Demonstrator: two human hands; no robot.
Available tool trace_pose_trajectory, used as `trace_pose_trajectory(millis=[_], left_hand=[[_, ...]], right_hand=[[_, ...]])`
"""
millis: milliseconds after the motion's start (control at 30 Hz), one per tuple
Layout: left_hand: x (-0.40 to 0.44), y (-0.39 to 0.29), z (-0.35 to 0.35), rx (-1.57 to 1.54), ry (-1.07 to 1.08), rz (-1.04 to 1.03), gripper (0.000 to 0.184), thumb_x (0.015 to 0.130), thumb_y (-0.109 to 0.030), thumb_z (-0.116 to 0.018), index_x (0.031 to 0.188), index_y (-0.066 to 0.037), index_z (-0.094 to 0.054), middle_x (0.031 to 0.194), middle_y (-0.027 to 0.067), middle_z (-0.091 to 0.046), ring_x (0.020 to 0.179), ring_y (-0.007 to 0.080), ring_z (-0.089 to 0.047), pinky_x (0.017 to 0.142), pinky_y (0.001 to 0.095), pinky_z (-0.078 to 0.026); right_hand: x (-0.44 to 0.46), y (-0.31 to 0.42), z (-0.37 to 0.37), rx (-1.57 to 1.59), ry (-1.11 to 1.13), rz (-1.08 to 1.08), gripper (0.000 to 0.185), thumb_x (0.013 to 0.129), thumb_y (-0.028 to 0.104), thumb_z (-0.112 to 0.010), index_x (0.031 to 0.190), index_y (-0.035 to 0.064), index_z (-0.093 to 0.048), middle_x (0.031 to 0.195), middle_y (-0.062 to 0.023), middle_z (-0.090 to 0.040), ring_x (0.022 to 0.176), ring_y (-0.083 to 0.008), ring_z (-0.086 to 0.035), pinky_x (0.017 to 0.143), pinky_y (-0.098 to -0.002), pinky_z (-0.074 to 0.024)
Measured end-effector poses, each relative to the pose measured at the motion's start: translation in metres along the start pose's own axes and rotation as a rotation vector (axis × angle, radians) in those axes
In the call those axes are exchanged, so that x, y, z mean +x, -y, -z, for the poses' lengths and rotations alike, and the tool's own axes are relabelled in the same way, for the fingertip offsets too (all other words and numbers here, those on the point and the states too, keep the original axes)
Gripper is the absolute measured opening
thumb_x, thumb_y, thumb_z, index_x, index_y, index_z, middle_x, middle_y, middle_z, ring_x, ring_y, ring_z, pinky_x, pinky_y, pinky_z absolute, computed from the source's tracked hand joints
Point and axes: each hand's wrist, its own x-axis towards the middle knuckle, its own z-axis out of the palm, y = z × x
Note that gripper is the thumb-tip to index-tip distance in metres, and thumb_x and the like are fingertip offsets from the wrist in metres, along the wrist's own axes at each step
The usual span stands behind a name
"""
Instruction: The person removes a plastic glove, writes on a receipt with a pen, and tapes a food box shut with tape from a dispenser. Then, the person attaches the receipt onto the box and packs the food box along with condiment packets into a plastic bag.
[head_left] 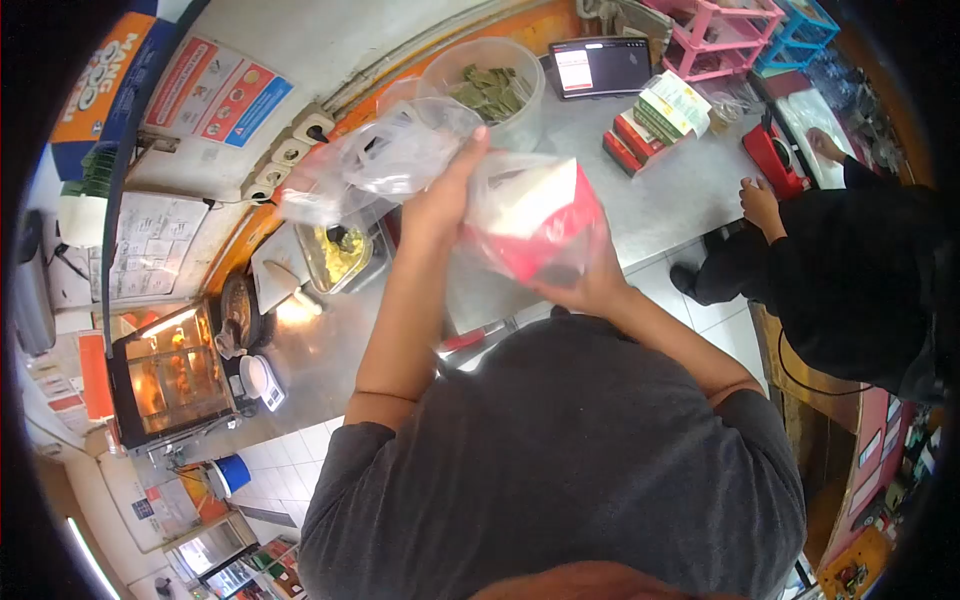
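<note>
A red-and-white box (545, 215) sits tilted inside a clear plastic bag (405, 150), held up in front of my chest over the counter's near edge. My left hand (450, 190) is closed on the bag at the box's left side, thumb upward. The bag's crumpled loose part spreads out left of that hand. My right hand (592, 280) grips the box through the plastic at its lower right; its fingers are partly hidden under the box. Just behind the bag stands a clear plastic tub (530, 105) of green leaves (490, 92).
A tablet (600, 68) and food cartons (655, 120) stand along the metal counter (640, 215). Left are a tray of yellow food (340, 258), a knife (288, 280), a scale (262, 380) and a lit display case (170, 370). A dark-clothed co-worker (850, 270) stands right.
</note>
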Motion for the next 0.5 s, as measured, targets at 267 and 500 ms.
trace_pose_trajectory(millis=[267, 500], left_hand=[[-0.032, -0.030, -0.007, 0.236, 0.173, -0.155, 0.025, 0.089, -0.026, -0.079, 0.091, -0.004, -0.067, 0.085, 0.0082, -0.070, 0.078, 0.0144, -0.068, 0.067, 0.0311, -0.055], [-0.026, -0.005, -0.012, -0.344, 0.280, -0.202, 0.065, 0.096, -0.051, -0.067, 0.135, 0.001, -0.059, 0.133, 0.0165, -0.062, 0.125, 0.0232, -0.058, 0.107, 0.0384, -0.045]], right_hand=[[0.017, 0.018, -0.002, 1.554, 0.269, -0.865, 0.095, 0.090, 0.066, -0.058, 0.156, 0.0010, -0.034, 0.154, -0.0191, -0.047, 0.141, -0.0349, -0.047, 0.117, -0.0563, -0.0380], [0.028, 0.032, -0.012, 1.123, 0.169, -0.558, 0.089, 0.082, 0.045, -0.081, 0.151, 0.0059, -0.041, 0.144, -0.0163, -0.054, 0.128, -0.0359, -0.058, 0.109, -0.0555, -0.0464]])
